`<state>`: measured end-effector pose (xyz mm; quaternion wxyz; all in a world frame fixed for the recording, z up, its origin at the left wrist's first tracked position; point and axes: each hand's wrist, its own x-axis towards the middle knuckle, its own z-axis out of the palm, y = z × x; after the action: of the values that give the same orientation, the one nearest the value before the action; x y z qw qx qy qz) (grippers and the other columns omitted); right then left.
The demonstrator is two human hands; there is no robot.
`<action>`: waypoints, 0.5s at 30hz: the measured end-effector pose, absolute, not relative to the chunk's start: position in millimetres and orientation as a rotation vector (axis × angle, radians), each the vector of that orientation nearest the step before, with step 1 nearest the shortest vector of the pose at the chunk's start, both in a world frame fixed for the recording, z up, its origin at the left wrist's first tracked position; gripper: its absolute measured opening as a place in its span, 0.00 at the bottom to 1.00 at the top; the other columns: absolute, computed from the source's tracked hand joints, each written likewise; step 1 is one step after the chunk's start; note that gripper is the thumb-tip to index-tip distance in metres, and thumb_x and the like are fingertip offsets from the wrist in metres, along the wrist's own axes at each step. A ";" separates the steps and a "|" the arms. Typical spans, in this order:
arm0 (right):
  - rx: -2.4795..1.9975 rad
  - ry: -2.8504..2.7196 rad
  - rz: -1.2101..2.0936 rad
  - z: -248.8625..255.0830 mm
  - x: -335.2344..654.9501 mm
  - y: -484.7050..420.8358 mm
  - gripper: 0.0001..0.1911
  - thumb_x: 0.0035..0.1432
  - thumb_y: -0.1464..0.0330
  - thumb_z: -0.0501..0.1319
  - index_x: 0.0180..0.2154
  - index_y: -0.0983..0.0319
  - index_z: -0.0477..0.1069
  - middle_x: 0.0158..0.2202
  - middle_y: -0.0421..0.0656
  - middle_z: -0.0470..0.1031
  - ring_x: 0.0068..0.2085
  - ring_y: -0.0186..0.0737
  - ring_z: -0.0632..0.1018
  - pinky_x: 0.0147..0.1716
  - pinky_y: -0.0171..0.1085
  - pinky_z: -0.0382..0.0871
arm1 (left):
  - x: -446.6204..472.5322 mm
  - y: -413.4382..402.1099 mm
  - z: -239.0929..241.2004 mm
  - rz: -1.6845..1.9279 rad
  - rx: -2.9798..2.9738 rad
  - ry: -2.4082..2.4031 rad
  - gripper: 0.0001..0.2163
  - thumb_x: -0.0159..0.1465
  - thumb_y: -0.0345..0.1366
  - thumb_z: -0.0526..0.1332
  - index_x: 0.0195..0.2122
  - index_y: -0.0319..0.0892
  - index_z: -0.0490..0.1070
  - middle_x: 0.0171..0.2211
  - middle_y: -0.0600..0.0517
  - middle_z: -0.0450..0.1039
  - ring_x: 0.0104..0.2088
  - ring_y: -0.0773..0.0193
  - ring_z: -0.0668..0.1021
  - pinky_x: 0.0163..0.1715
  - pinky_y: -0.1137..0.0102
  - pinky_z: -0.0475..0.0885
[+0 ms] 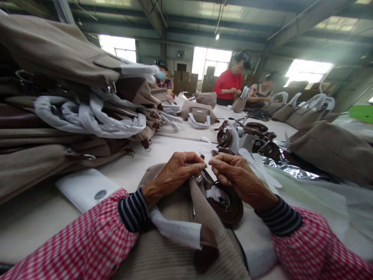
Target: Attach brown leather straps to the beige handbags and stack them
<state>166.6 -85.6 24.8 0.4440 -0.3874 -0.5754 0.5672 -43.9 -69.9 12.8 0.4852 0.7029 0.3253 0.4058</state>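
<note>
A beige ribbed handbag (pixel 175 249) lies in front of me on the white table (pixel 32 221), its handle wrapped in white paper (pixel 175 231). My left hand (pixel 175 173) rests on the bag's upper edge with fingers pinched near a metal ring. My right hand (pixel 236 177) is pinched too, fingertips almost touching the left ones, holding the end of a coiled brown leather strap (pixel 230 204) that lies beside the bag. What sits exactly between the fingertips is too small to make out.
A tall stack of beige bags (pixel 58 97) with paper-wrapped handles fills the left. A white flat box (pixel 84 188) lies near my left arm. More brown straps (pixel 256 136), silver foil and bags (pixel 332 149) lie right. Three other people (pixel 229 85) work at the far end.
</note>
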 end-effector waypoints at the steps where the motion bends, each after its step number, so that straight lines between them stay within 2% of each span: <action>1: -0.954 -1.411 1.414 24.6 166.4 -85.4 0.18 0.56 0.56 0.74 0.33 0.64 0.75 0.27 0.37 0.71 0.19 0.23 0.63 0.15 0.27 0.48 | -43.8 -70.2 13.1 0.985 1.715 0.797 0.12 0.66 0.44 0.66 0.36 0.39 0.78 0.27 0.55 0.72 0.28 0.68 0.70 0.30 0.72 0.64; 15: -0.954 -1.467 1.447 19.4 164.6 -86.6 0.15 0.60 0.59 0.71 0.32 0.63 0.74 0.26 0.38 0.74 0.20 0.24 0.66 0.16 0.26 0.52 | -43.8 -69.4 15.3 0.975 1.883 0.868 0.09 0.66 0.40 0.64 0.33 0.39 0.76 0.29 0.54 0.73 0.30 0.66 0.71 0.32 0.71 0.66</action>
<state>164.6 -86.6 19.4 0.4217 -0.3811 -0.5858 0.5777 -43.8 -69.4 15.3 0.4127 0.7486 0.3450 0.3877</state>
